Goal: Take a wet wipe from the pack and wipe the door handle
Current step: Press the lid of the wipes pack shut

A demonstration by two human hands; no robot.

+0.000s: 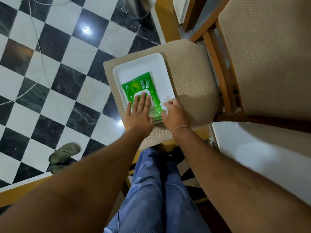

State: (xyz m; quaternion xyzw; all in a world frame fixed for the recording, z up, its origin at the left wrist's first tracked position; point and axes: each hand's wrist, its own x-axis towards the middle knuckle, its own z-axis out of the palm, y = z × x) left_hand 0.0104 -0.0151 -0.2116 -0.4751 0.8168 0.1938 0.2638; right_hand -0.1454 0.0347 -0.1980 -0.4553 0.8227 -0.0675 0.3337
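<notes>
Checkered black-and-white floor tiles are being overlooked by a beige woven chair seat [190,76], where a white rectangular tray [161,71] bearing a green plastic wet-wipe pack [139,84] is being pressed flat-palmed by the left hand [140,113], while a white wipe [165,109] is being pinched by the right hand [174,114].

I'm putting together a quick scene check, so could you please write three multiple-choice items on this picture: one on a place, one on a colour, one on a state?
1. Where does the wet wipe pack lie?
A. on the floor
B. in the white tray on the chair seat
C. on the person's lap

2. What colour is the pack's wrapper?
A. blue
B. green
C. red

3. What is the left hand doing?
A. pressing flat on the pack's lid
B. hanging free
C. gripping the chair

Answers: 1 B, the tray holds it; 2 B, the wrapper is bright green; 3 A, its fingers lie spread on the white lid, while the right hand pinches something white.
</notes>
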